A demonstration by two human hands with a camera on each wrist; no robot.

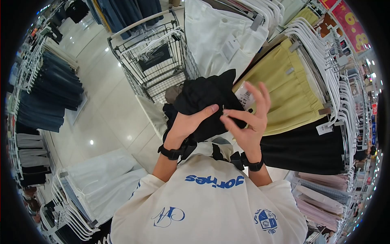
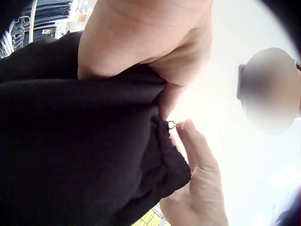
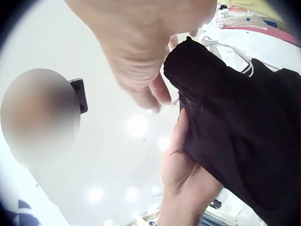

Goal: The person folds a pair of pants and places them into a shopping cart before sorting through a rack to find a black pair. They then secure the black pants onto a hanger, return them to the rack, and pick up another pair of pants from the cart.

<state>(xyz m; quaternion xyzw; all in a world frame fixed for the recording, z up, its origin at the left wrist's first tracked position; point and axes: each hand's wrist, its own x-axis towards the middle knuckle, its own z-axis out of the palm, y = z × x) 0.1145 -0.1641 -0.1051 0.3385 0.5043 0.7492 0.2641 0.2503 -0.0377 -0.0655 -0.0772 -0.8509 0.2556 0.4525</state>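
A bunched black garment (image 1: 207, 95) with a gathered edge is held up in front of the person's chest. The left hand (image 1: 186, 127) grips it, thumb lying across the cloth near that edge. At the edge, the right hand (image 1: 252, 124) pinches a small metal ring (image 2: 172, 125) between thumb and index finger, while its other fingers spread away. Fine threads show by the right fingertips in the right wrist view. A white printed tag (image 1: 244, 96) hangs beside the garment, behind the right hand. The left hand's other fingers are hidden under the cloth in the head view.
A wire shopping cart (image 1: 162, 77) with hangers and clothes in it stands just ahead. Racks of white trousers (image 1: 207, 36) and a yellow skirt (image 1: 280, 89) crowd the right. Dark skirts (image 1: 48, 89) hang at far left, and white garments (image 1: 103, 179) at lower left.
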